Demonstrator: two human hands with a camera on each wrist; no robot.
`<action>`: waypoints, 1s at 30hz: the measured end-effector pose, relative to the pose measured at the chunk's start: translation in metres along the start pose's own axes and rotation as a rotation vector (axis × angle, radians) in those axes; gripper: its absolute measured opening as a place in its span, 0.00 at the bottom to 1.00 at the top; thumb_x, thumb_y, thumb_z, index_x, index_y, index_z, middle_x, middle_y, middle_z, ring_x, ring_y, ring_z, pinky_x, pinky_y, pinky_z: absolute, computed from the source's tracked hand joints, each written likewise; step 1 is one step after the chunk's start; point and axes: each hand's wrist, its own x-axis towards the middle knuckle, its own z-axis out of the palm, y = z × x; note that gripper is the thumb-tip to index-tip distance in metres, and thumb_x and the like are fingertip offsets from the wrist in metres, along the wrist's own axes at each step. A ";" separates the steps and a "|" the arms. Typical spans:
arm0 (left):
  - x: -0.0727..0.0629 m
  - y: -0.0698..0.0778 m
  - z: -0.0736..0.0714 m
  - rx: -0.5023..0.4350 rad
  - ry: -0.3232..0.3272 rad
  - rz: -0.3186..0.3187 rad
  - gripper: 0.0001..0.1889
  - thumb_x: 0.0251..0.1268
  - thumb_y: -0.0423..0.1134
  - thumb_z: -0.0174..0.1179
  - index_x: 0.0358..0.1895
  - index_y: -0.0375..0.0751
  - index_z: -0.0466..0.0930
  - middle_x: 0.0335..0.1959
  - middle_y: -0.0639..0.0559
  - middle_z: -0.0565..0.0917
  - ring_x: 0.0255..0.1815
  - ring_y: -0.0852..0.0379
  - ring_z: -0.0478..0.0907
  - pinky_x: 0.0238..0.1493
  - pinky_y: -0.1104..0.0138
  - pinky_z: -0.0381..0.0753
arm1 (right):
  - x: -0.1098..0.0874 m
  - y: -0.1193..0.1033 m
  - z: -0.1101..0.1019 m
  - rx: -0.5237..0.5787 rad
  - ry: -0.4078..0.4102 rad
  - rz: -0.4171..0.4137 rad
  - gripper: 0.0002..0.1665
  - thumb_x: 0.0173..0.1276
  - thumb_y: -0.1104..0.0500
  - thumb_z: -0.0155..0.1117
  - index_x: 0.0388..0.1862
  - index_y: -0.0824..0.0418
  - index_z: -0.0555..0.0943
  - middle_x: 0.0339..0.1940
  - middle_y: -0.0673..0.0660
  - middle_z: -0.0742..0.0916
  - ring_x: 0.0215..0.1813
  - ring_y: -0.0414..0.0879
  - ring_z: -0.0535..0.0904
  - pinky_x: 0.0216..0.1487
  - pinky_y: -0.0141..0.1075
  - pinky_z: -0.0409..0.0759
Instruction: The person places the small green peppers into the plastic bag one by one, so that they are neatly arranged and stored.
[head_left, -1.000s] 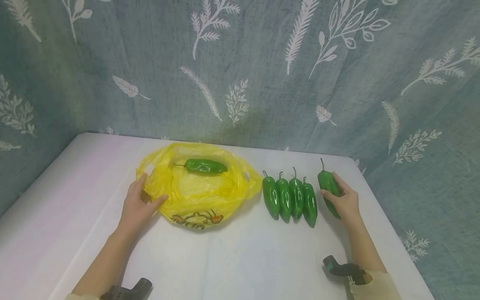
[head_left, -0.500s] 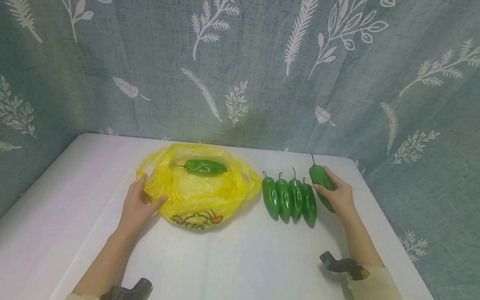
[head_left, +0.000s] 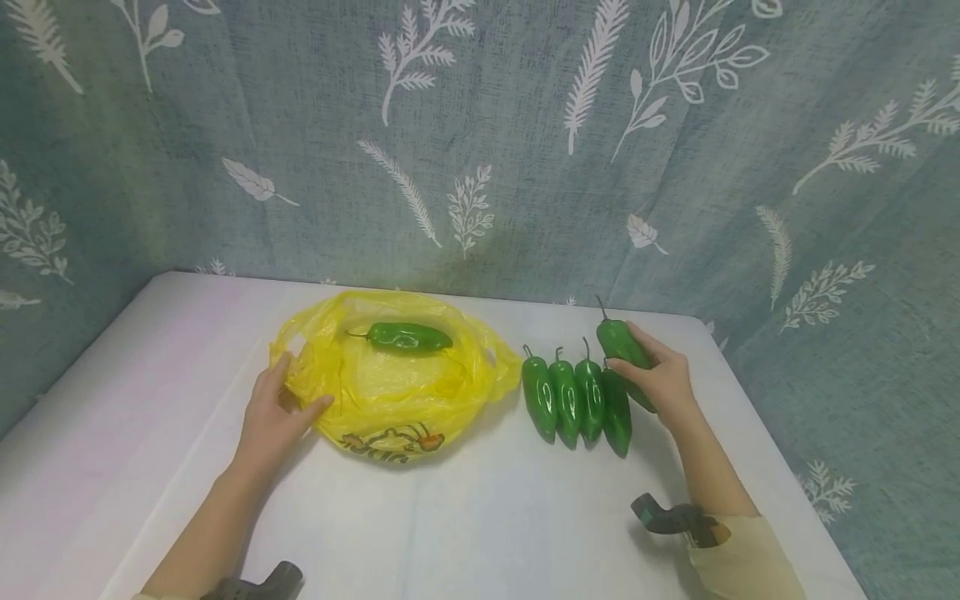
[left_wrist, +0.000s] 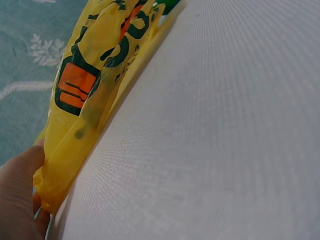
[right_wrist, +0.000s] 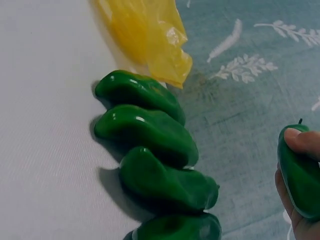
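A yellow plastic bag (head_left: 420,417) lies spread with its mouth up, a green chili pepper (head_left: 408,337) inside it, stem to the left. My left hand (head_left: 272,417) grips the left edge of the bag; the left wrist view shows its thumb and fingers around the yellow plastic (left_wrist: 67,155). My right hand (head_left: 663,379) holds another green chili pepper (head_left: 621,342) between thumb and fingers, stem pointing up and away. Just left of and below it lie several green chili peppers (head_left: 568,404) side by side. In the right wrist view the held pepper (right_wrist: 300,175) is raised off the tabletop.
A white tabletop (head_left: 480,525) bears everything. Behind and to the right hangs a blue-green curtain (head_left: 525,183) with white leaf prints. The bag's right handle (head_left: 504,367) reaches close to the leftmost pepper of the row.
My right hand has carried its pepper leftward and up, from right of the row to partly over its rightmost pepper. My left hand has stayed on the bag.
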 end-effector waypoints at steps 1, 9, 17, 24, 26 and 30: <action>0.000 0.000 0.000 -0.001 0.001 0.000 0.49 0.59 0.46 0.65 0.75 0.35 0.41 0.69 0.30 0.54 0.69 0.30 0.53 0.69 0.40 0.54 | 0.000 -0.002 0.001 0.003 -0.006 -0.005 0.47 0.58 0.48 0.71 0.73 0.53 0.61 0.73 0.56 0.65 0.74 0.58 0.57 0.71 0.51 0.61; 0.000 -0.004 0.001 -0.001 0.011 -0.001 0.49 0.59 0.47 0.64 0.75 0.37 0.42 0.70 0.31 0.55 0.69 0.30 0.53 0.69 0.40 0.54 | 0.008 -0.012 0.013 0.020 -0.060 -0.040 0.46 0.57 0.49 0.71 0.72 0.54 0.63 0.72 0.57 0.66 0.73 0.56 0.59 0.71 0.50 0.63; 0.000 -0.003 0.001 0.006 0.011 -0.006 0.48 0.59 0.47 0.64 0.75 0.37 0.42 0.70 0.31 0.55 0.69 0.30 0.54 0.69 0.39 0.55 | 0.013 -0.028 0.028 0.037 -0.109 -0.115 0.43 0.57 0.50 0.72 0.70 0.55 0.67 0.70 0.56 0.70 0.71 0.54 0.64 0.69 0.48 0.67; 0.000 -0.003 0.002 0.016 0.017 0.011 0.48 0.59 0.45 0.65 0.75 0.36 0.43 0.69 0.30 0.55 0.68 0.30 0.55 0.68 0.40 0.56 | 0.019 -0.042 0.037 -0.015 -0.147 -0.148 0.41 0.57 0.51 0.72 0.70 0.53 0.67 0.70 0.54 0.71 0.71 0.52 0.64 0.69 0.48 0.67; 0.000 -0.002 0.001 0.018 0.019 0.014 0.48 0.59 0.45 0.65 0.75 0.35 0.43 0.69 0.30 0.56 0.68 0.30 0.55 0.68 0.40 0.56 | 0.020 -0.046 0.039 -0.031 -0.155 -0.145 0.41 0.57 0.50 0.71 0.70 0.52 0.67 0.71 0.54 0.70 0.71 0.52 0.64 0.69 0.47 0.67; 0.000 -0.001 0.001 0.014 0.018 0.017 0.48 0.59 0.45 0.65 0.75 0.35 0.43 0.69 0.30 0.56 0.67 0.30 0.56 0.67 0.39 0.57 | 0.022 -0.054 0.043 -0.025 -0.175 -0.131 0.40 0.58 0.52 0.71 0.70 0.49 0.67 0.71 0.54 0.70 0.67 0.54 0.69 0.64 0.47 0.73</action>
